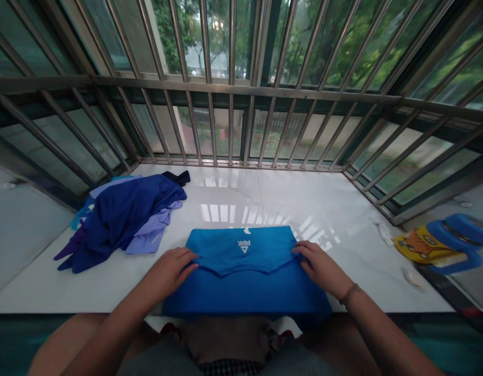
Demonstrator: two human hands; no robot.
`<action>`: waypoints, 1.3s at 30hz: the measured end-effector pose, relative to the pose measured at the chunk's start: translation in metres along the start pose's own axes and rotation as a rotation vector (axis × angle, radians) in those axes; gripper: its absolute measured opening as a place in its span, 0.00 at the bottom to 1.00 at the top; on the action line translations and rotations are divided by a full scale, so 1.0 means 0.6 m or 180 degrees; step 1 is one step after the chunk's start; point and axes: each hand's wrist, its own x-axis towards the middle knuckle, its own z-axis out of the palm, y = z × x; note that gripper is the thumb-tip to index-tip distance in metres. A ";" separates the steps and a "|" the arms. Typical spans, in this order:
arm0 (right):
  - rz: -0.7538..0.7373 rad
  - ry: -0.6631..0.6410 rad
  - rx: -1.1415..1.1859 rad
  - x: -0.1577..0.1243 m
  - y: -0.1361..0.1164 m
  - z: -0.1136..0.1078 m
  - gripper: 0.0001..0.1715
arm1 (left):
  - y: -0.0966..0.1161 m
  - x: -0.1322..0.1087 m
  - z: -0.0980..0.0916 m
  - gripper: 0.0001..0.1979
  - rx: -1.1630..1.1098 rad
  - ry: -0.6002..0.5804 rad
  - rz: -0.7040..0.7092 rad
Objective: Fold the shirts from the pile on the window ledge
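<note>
Several garments lie heaped at the left of the white marble ledge [265, 193]: a navy top [124, 219] over a lilac shirt [151, 230], with a purple sleeve [71, 251] poking out at the bottom. The left hand [173, 271] rests on the near corner of a royal-blue T-shirt [245, 292], palm down, fingers lying loosely together and pinching nothing. The shirt lies flat at the front of the ledge, centred before the person, its near edge reaching the ledge's front rim. It is folded over on itself, and the upper layer ends in a shallow point, with a white PEAK logo [244, 246] upside down on it. The right hand [322, 269] presses flat on the other side, fingers slightly spread, with a thin bracelet [350, 294] on the wrist. Further right, a yellow cartoon-printed item with blue straps [433, 245] sits beyond the ledge, beneath steel window bars [417, 125].
</note>
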 end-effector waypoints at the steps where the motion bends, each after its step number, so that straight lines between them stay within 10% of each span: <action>1: 0.0074 0.0087 -0.0006 0.007 0.000 -0.003 0.21 | -0.006 0.006 -0.004 0.17 -0.0050 0.0115 -0.0128; 6: 0.0255 0.0156 -0.0300 0.086 -0.002 -0.020 0.17 | -0.048 0.078 -0.023 0.19 -0.0156 0.0440 -0.0829; 15: 0.0650 -0.0581 -0.0478 0.173 0.006 0.005 0.25 | -0.082 0.184 -0.039 0.18 -0.0458 -0.0322 -0.1701; 22: 0.1661 -0.0262 -0.0411 0.154 0.006 0.000 0.24 | -0.075 0.165 -0.022 0.30 -0.1318 -0.0544 -0.2315; 32: 0.1646 -0.0088 -0.0010 0.134 0.034 0.012 0.13 | -0.052 0.130 -0.008 0.34 -0.3434 -0.0207 -0.2609; 39: 0.1669 -0.0224 -0.0038 0.140 0.046 0.022 0.10 | -0.071 0.105 0.004 0.30 -0.1863 0.0004 -0.2098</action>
